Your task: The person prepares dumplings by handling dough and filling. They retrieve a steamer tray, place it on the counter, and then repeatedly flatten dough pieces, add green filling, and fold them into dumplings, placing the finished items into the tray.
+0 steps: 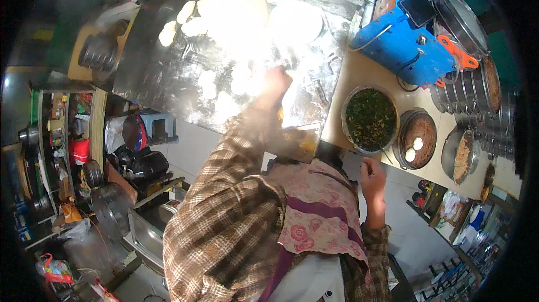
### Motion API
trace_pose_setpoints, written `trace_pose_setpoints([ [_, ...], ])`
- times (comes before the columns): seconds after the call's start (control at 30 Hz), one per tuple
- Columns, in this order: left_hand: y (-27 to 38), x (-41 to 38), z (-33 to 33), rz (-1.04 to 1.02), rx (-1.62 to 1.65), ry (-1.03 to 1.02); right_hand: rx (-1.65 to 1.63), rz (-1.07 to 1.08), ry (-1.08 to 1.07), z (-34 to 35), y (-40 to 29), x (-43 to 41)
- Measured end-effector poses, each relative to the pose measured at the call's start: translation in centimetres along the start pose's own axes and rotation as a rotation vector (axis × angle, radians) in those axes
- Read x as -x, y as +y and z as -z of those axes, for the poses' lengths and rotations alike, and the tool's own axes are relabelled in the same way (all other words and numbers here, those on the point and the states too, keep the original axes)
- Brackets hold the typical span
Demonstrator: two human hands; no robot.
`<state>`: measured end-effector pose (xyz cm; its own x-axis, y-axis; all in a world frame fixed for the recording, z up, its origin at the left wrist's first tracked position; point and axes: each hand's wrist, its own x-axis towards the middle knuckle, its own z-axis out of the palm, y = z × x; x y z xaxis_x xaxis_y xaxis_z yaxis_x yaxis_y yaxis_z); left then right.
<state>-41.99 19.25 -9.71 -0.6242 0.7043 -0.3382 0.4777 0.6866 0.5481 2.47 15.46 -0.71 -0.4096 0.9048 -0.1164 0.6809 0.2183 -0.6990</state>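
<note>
Strong glare washes out the middle of the floured metal work table (168,78). Over its near part reaches my left hand (278,80), fingers curled; whether it holds something is lost in the glare. Several pale dough pieces (207,84) lie to its left, and a large dough mass (236,7) sits farther back. A round white object (297,21) stands beside that mass. Lower right, my right hand (373,173) is raised with bent fingers near a bowl of chopped green filling (370,120); no object shows in it. A round pan (426,133) beside the bowl carries two small white pieces (417,143).
A blue machine (404,45) with a phone on it stands at the upper right. Stacked round metal steamers or pans (459,91) and a bowl of brown filling (463,156) are at the right. Shelves (67,142) and a metal basin (147,230) stand left.
</note>
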Motion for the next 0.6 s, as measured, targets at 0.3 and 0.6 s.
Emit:
trace_pose_setpoints([
  [0.3,3.0,14.8,0.1,0.248,1.236,-0.233,-0.332,0.002,-0.263,3.1,-1.8,-4.5],
  [0.6,18.1,26.1,-6.2,-0.242,0.761,-0.317,-0.609,-0.089,-0.421,5.8,-0.2,-7.2],
])
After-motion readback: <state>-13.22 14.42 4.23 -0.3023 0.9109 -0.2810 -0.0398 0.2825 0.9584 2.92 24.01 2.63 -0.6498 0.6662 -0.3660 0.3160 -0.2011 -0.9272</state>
